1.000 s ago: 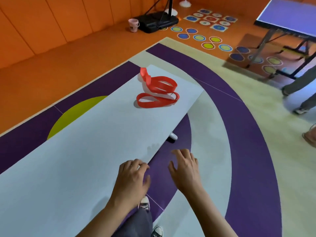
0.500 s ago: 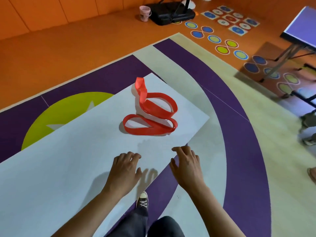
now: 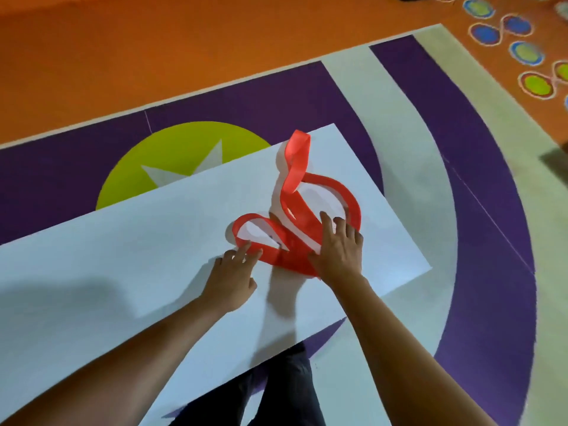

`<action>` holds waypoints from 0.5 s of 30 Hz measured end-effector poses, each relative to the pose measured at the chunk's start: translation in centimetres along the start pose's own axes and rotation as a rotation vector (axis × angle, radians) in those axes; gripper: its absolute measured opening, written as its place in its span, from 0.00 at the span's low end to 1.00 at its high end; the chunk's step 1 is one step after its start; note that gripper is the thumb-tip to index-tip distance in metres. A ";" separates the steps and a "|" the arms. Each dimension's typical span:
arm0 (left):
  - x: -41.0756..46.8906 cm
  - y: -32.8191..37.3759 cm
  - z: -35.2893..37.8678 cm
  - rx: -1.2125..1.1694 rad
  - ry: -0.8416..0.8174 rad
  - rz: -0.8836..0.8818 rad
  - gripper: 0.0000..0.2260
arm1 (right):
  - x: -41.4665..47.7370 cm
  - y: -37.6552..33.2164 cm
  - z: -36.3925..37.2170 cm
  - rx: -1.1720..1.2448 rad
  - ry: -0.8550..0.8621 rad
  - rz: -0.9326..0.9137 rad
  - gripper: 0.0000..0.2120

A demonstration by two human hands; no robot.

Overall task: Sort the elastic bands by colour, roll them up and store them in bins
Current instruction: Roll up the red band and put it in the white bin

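A long red elastic band (image 3: 307, 192) lies in loose, twisted loops on the far right part of a white board (image 3: 123, 272), with one loop standing up at the back. My right hand (image 3: 339, 250) rests flat on the band's near loops, fingers spread, palm down. The fingertips of my left hand (image 3: 233, 272) touch the left loop's near edge, and its thumb stays off the band. Neither hand has the band pinched. No bins or bands of other colours are in view.
The white board lies on a floor mat (image 3: 276, 96) of purple, cream and a yellow-green circle, with orange floor (image 3: 153, 41) beyond. Coloured floor spots (image 3: 522, 53) sit at the top right. My dark trouser legs (image 3: 285, 392) show under the board's near edge.
Both hands have moved forward from the board's near edge onto the red band. The view has tilted down and closed in on the band.
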State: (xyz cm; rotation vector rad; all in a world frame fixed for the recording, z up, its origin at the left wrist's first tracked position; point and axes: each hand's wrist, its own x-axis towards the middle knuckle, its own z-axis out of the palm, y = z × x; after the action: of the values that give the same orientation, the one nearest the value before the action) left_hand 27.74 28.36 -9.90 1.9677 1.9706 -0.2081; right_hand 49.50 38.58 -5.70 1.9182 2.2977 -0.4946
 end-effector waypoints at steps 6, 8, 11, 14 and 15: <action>2.6 1.1 -1.8 -0.418 0.193 -0.467 0.26 | 4.4 1.5 2.8 -0.079 -0.162 -0.098 0.28; 3.3 1.0 -2.3 -0.628 0.150 -0.638 0.32 | 4.8 1.8 2.9 -0.032 -0.181 -0.130 0.24; 4.3 1.7 -2.4 -0.885 0.088 -0.702 0.31 | 5.0 2.0 2.4 0.059 -0.210 -0.124 0.25; 4.6 2.3 -1.9 -1.037 0.092 -0.824 0.29 | 5.4 1.8 1.8 0.104 -0.204 -0.136 0.23; 4.6 2.4 -1.8 -1.079 0.083 -0.865 0.29 | 5.5 1.6 1.4 0.099 -0.196 -0.151 0.22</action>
State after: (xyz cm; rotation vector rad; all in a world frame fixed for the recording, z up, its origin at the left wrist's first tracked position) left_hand 29.98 33.39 -9.50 0.4335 2.1393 0.6166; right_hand 49.79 43.55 -8.91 1.6578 2.3387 -0.7896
